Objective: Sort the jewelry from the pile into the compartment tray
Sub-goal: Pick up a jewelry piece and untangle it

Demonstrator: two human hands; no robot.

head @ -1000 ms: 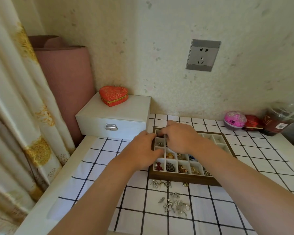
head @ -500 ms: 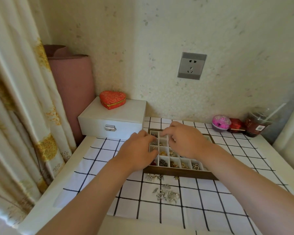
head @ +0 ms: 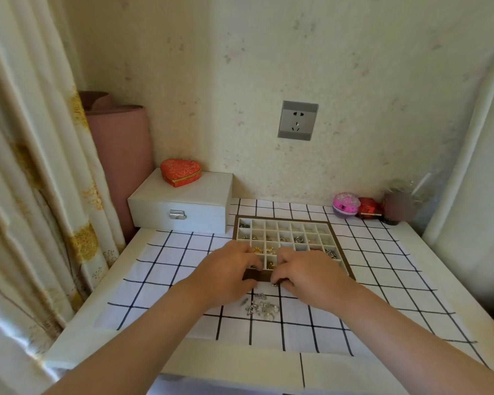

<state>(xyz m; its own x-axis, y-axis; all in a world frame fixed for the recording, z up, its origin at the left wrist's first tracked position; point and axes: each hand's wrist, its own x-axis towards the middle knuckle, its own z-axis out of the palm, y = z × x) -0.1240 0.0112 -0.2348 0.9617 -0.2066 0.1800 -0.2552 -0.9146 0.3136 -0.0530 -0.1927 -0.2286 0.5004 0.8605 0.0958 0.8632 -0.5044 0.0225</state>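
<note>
Nearest on the tabletop (head: 240, 357), on a checked cloth (head: 166, 269), a small pile (head: 261, 306) of silver pieces lay unsorted, so the job was not finished. Going by the pile's size, little seemed left to sort.

Just beyond it, both hands met at the near edge of the tray (head: 283, 218). The left hand (head: 226, 273) lay knuckles up with its fingers bent down over the near-left corner. I could not tell whether it held anything. The right hand (head: 307, 273) was curled the same way beside it, fingertips down on the cloth in front of the tray rim. A tiny silver bit (head: 274, 285) showed right at those fingertips, but whether it was pinched or only touched was not clear.

Past the hands, the tray's near and middle rows were partly filled. Gold pieces sat in cells between the hands and just behind them, and silver ones sat further right and at the left side. The hands hid much of the nearest row. The far rows looked mostly bare except for the far-left cell, so there was plenty of room for what remained.

Behind the tray to the left, a white box (head: 183, 206) stood against the wall.
</note>
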